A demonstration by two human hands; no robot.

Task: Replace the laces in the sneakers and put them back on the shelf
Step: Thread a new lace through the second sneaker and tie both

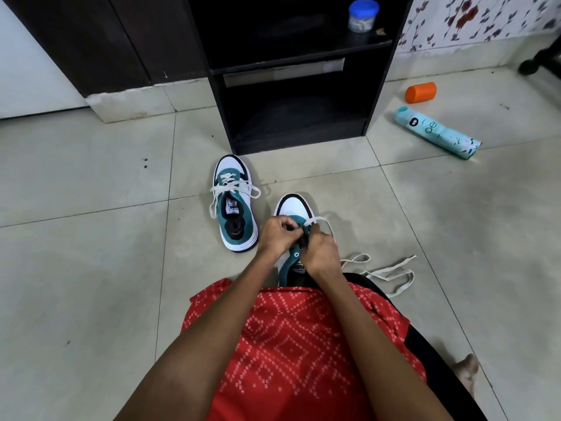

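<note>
My hands hide most of the near sneaker: only its white toe and heel label show, on the floor before my knees. My left hand curls on its eyelet edge, and my right hand pinches the white lace. The second sneaker stands just left, before the dark shelf. A loose lace, spray can and orange bottle lie to the right.
</note>
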